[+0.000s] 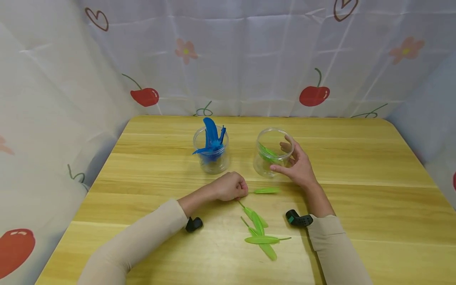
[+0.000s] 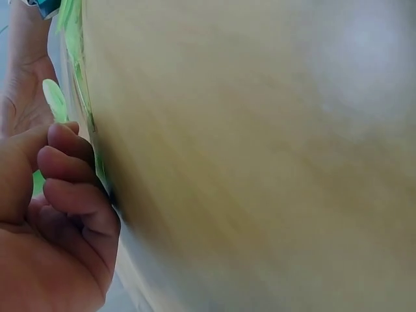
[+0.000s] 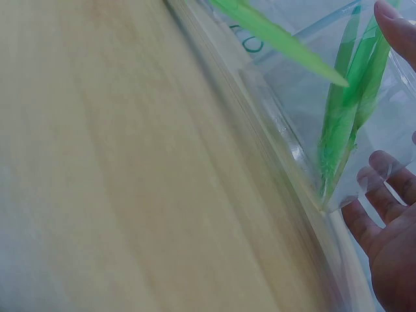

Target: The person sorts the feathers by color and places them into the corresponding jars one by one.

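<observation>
Here the left hand pinches a half-hidden green feather; right hand cups the jar.

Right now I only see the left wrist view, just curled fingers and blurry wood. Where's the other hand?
Observer: The right hand cups a clear jar, thumb on the near side and fingers at the far side.
Operator: What's in it?
Observer: Green feathers, leaning against the wall.
Operator: Is there another jar?
Observer: Yes, a second jar stands to its left, holding blue feathers.
</observation>
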A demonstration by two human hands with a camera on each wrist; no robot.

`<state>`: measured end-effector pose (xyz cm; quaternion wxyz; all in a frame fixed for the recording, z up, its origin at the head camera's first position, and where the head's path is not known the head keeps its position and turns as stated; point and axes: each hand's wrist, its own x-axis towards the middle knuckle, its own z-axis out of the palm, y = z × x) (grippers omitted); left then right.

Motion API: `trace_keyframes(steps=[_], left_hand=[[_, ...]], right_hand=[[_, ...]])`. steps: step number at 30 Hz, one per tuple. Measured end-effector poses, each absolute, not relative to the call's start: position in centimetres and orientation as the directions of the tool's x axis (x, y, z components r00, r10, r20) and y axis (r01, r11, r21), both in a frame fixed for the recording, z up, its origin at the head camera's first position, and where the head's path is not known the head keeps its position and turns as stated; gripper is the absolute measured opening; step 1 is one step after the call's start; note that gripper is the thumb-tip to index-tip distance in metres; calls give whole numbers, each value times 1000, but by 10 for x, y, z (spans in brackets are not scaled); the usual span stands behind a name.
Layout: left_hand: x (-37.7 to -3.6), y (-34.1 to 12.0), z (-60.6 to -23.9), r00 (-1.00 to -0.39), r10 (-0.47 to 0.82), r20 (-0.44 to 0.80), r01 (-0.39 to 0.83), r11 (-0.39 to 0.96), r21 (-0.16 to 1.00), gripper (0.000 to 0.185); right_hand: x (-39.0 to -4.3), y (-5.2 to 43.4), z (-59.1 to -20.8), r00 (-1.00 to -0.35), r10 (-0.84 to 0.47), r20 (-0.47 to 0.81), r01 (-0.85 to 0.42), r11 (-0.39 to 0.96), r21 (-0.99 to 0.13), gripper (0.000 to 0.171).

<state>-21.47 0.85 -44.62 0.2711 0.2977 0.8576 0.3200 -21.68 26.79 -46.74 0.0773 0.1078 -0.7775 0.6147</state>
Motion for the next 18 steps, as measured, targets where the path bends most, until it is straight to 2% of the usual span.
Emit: trace_keyframes(steps=[8,18], left_hand=[[-210,6,-441,-657,705,-268,325,585,743,9],[-201,4,-406,-647,723,-242,271,514,814,10]], right_hand=[[-216,268,-467,-966,-70,248,-257,223,-940,99],[-217,268,-469,-966,-71,249,-258,221,-940,101]])
